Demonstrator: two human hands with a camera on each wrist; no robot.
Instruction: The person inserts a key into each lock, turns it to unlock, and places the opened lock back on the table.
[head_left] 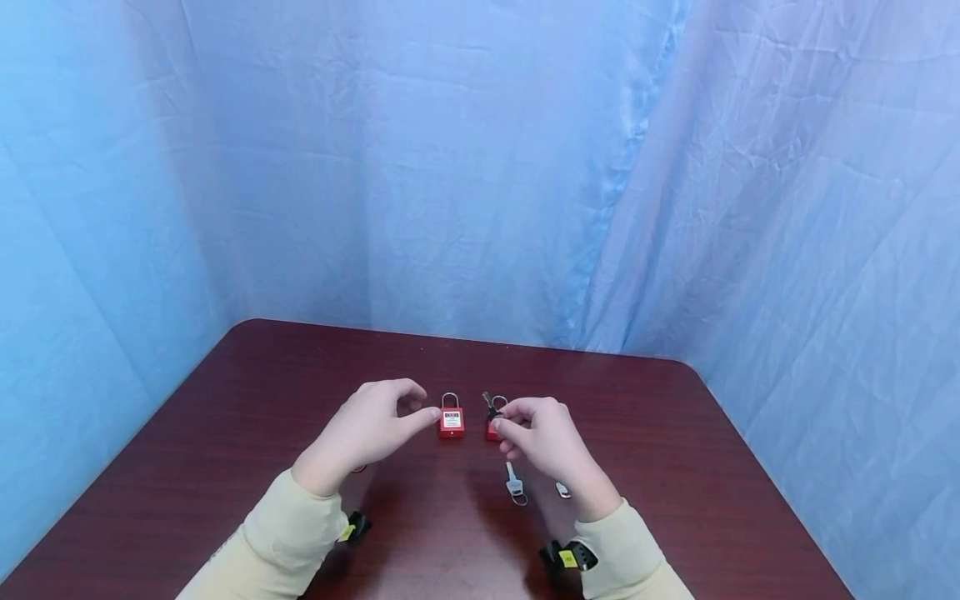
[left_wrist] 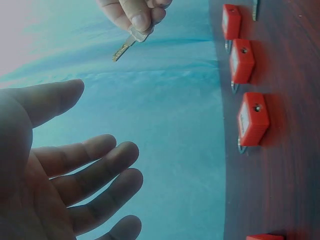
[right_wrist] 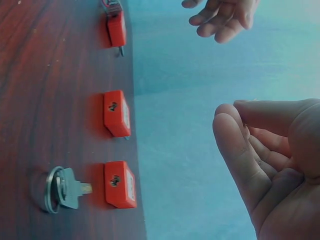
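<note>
Both hands hover above a dark red-brown wooden table [head_left: 225, 433] in front of a blue cloth backdrop [head_left: 480, 167].

Left hand [head_left: 371, 429]: raised, fingers loosely spread and only slightly bent, index tip just beside the red padlock [head_left: 451, 422] that lies flat with its shackle pointing away. Holds nothing; the left wrist view shows an open palm [left_wrist: 60, 175] with the fingers apart.

Right hand [head_left: 542, 433]: raised, thumb and forefinger pinched on a key [left_wrist: 131, 43]. That pinch is plain only in the left wrist view, where the key blade sticks out below the fingertips. In the head view the hand covers most of a second red padlock [head_left: 491, 430]; the key is hard to make out there. The right wrist view shows only curled fingers and palm [right_wrist: 270, 165]; the key does not show there.

Head view alone: a loose silver key [head_left: 513, 483] on a ring and a small white piece [head_left: 562, 490] on the table near the right wrist.

Wrist views alone: more red padlocks in a row than the head view shows, keyholes facing the camera. Right wrist view has one with a key and ring [right_wrist: 62, 189] just beside its keyhole.
</note>
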